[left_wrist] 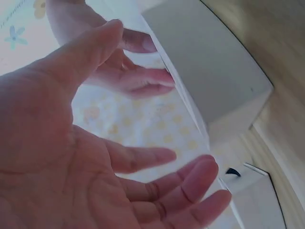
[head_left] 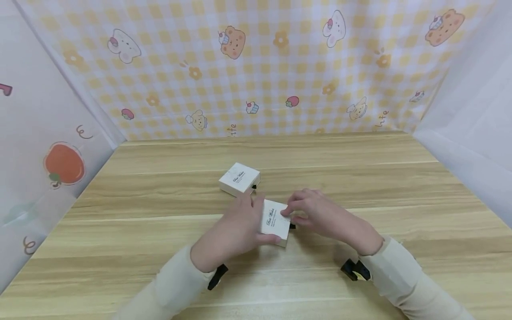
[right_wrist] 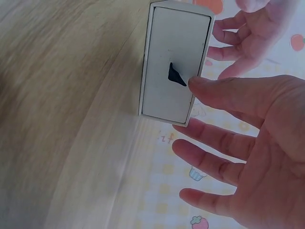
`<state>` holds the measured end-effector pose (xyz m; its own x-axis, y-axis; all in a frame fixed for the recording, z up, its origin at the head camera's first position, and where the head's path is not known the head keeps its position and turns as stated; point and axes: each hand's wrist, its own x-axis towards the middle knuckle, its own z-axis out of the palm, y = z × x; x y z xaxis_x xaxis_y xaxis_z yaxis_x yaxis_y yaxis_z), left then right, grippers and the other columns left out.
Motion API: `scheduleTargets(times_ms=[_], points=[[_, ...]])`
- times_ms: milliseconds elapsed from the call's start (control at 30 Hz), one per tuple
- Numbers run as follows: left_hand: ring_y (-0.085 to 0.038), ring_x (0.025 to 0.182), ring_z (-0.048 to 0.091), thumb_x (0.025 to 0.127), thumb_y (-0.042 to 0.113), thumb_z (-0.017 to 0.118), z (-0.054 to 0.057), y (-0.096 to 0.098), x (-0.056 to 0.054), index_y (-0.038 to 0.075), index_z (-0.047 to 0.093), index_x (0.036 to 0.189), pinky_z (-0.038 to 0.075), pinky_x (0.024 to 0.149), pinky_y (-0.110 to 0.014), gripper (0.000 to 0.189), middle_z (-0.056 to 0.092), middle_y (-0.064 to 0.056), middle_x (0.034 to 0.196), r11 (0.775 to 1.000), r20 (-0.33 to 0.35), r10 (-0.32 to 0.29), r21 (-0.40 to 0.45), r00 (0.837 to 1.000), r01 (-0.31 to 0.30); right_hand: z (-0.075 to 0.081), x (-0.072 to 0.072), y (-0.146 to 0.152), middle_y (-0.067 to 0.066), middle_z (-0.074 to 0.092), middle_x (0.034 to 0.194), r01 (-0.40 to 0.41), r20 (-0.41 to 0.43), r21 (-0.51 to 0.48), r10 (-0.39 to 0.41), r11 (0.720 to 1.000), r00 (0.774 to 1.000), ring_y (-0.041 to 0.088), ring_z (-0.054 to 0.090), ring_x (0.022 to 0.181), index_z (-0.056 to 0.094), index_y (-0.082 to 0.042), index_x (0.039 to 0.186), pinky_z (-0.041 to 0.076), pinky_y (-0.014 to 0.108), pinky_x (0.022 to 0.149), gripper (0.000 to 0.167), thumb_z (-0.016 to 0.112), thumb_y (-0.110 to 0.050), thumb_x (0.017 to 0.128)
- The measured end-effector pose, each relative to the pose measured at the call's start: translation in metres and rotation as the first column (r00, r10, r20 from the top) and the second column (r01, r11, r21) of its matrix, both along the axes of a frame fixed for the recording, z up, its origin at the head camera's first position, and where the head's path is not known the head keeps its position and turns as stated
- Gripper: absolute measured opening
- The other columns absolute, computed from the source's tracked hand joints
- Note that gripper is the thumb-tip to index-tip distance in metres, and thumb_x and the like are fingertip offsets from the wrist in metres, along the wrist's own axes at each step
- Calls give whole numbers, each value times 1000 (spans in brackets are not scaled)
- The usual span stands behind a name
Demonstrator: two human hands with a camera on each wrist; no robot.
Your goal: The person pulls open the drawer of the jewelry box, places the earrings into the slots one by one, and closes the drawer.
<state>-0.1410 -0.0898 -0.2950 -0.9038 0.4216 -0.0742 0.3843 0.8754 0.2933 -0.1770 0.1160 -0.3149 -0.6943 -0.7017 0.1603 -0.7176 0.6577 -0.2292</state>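
A small white box (head_left: 274, 218) with black "Best Wishes" lettering lies on the table, a short black ribbon tab (right_wrist: 175, 76) on the front of its inner drawer. My left hand (head_left: 238, 229) is spread over the box's left part, its thumb and fingers extended in the left wrist view. At the box's right side is my right hand (head_left: 320, 213). In the right wrist view its thumb tip comes up to the edge beside the tab, while the other fingers stretch out loosely. A second, matching white box (head_left: 240, 178) sits just behind, its tab facing right.
The wooden table (head_left: 140, 178) has a light grain. A yellow checked cloth (head_left: 264, 80) with cartoon prints hangs behind it, and white printed cloth (head_left: 32, 133) borders the left. Black wrist mounts (head_left: 355, 270) sit at the sleeves.
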Motion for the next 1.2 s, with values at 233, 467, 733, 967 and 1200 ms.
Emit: scheduleTargets(times_ms=[233,467,733,967,1200], points=[[-35,108,49,75,59,66,-6,13,13,-5,36,135,43,91,-43,93,47,-27,122,993,-103,17,-114,995,-28,0,2,0,0,65,101,13,-15,-2,-13,1000,1000,22,59,98,73,-17,96,44,46,84,21,74,-10,77],[-33,112,48,73,72,54,-15,22,18,3,40,137,43,91,-39,95,49,-23,122,960,-224,45,-259,974,-104,1,4,0,-1,65,101,6,-25,-1,-6,1000,1000,23,58,99,73,-19,96,43,49,86,21,74,-9,77],[-25,90,48,73,72,53,-23,23,19,6,53,110,43,73,-31,76,52,-17,101,951,-375,3,-286,927,-119,2,4,-1,-2,65,99,4,-46,16,-3,1000,999,22,59,98,73,-20,95,43,48,85,20,74,-11,77],[-26,91,47,77,67,57,-23,23,18,7,53,105,42,74,-33,67,52,-17,100,960,-338,-4,-265,941,-91,3,5,-1,-4,64,97,7,-36,36,-6,999,999,21,59,97,73,-20,93,43,47,86,18,75,-14,76],[-28,105,50,77,66,58,-20,21,13,10,53,114,43,85,-37,68,53,-14,111,970,-275,-27,-241,961,-42,5,8,0,-4,63,92,44,-38,54,-42,998,998,20,59,92,72,-21,88,42,45,83,14,76,-15,75]])
